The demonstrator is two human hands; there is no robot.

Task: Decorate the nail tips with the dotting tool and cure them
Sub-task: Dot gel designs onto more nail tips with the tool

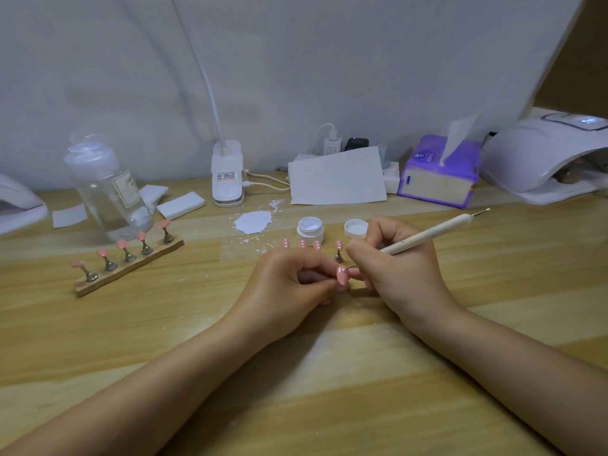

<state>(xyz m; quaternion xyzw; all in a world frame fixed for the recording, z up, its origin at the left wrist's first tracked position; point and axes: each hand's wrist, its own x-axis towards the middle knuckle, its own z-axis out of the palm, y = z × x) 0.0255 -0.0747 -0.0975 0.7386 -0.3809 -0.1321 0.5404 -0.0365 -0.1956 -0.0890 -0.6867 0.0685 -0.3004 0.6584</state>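
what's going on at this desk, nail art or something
Yes, a person is dotting nail tips. The left hand pinches a pink nail tip while the right hand holds a dotting tool with its point on that tip. A white gel jar stands open behind them, and the curing lamp waits at the right.

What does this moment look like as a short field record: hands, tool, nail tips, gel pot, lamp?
left hand: left hand pinches a pink nail tip
right hand: right hand grips the white dotting tool, its point on that tip
wooden stand: wooden stand carries five plain pink tips
dotted tips: row of dotted pink tips behind the hands
gel pot: small white jar, open, white lid beside it
lamp: white curing lamp, far right
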